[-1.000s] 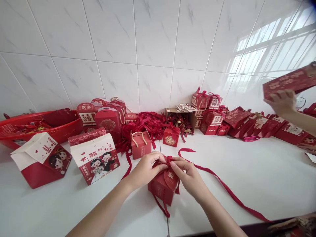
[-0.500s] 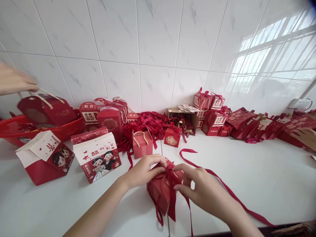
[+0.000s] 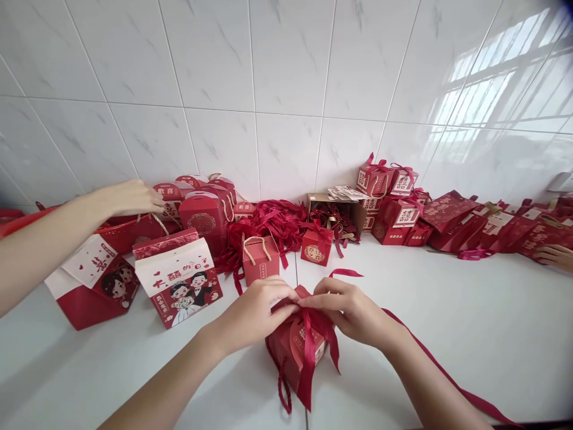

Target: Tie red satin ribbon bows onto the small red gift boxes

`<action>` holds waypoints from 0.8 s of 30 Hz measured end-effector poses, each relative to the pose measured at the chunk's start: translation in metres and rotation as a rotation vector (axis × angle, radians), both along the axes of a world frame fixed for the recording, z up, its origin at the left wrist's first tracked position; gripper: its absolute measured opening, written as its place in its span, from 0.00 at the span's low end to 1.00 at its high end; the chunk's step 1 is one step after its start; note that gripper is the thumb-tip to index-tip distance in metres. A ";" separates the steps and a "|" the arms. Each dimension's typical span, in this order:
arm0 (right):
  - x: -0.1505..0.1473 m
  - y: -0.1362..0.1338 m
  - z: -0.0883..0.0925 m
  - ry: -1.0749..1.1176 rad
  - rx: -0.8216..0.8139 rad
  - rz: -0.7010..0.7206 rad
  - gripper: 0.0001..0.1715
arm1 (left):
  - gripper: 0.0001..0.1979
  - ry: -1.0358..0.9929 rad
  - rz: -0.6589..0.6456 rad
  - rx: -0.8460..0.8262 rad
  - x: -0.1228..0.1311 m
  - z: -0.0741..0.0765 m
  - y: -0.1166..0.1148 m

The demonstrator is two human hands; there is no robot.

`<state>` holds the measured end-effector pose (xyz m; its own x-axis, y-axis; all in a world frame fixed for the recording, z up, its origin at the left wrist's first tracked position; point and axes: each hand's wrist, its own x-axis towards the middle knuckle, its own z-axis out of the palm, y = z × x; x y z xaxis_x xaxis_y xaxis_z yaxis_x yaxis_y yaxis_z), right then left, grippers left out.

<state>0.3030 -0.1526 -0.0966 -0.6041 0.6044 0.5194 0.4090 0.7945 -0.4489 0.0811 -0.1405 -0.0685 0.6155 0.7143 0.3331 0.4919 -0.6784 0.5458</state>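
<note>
A small red gift box (image 3: 290, 355) stands on the white table in front of me, with a twisted red cord handle (image 3: 283, 388) hanging down its near side. Red ribbon (image 3: 308, 364) is gathered on its top, and two tails drape over the front. My left hand (image 3: 264, 304) pinches the ribbon at the top from the left. From the right, my right hand (image 3: 347, 307) grips the same ribbon, fingers curled and close to the left fingertips. Fingers partly hide the knot area.
Another person's hand (image 3: 129, 197) reaches in from the left over a red box with rope handles. A second hand (image 3: 555, 255) shows at the right edge. A long loose ribbon (image 3: 430, 352) trails right. Behind are a ribbon pile (image 3: 277, 224), an open carton (image 3: 360, 215) and a cartoon-printed box (image 3: 188, 292).
My right hand has closed in on the ribbon at the box top, and the tails have shifted. The other person's hand on the left has moved right and down with the handled box.
</note>
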 end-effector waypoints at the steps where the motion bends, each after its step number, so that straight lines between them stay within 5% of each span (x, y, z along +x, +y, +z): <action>1: 0.000 0.000 -0.001 -0.016 0.001 0.017 0.23 | 0.08 0.025 0.000 0.008 -0.001 0.001 0.002; 9: -0.004 0.001 -0.005 -0.050 -0.050 0.057 0.19 | 0.10 0.213 0.010 0.124 -0.008 0.005 0.009; 15: -0.003 0.004 -0.009 0.028 -0.135 0.095 0.23 | 0.04 0.175 -0.050 -0.093 -0.008 0.011 0.006; 24: -0.003 0.009 -0.015 0.105 -0.186 0.156 0.28 | 0.09 0.208 -0.152 -0.300 -0.004 0.017 0.020</action>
